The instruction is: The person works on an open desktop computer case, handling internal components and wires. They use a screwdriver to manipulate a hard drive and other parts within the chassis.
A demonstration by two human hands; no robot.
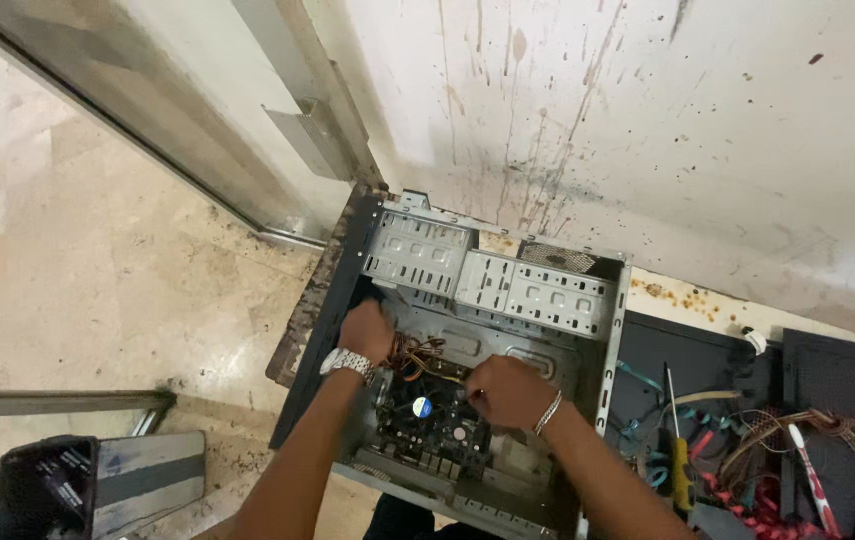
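Both forearms reach down into open PC case (602,345) lying on floor. Right hand (507,390) looks pinched shut on cable bundle (425,358) above motherboard (427,425); left hand (367,332) buried by drive cage (417,250), grip can't tell. Step looks like freeing wiring; needs gentle pull.

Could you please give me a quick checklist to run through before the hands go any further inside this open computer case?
1. Side panel off, inside of computer case reachable: ok.
2. Left hand placed by the wire bundle: ok, though whether it grips anything: cannot tell.
3. Right hand over the motherboard: ok; what its fingers hold: cannot tell.
4. Screwdriver within reach on the black panel to the right: ok.
5. Power disconnected: cannot tell.
6. Metal wristwatch and bracelet kept away from the board: not ok, both worn inside the case.
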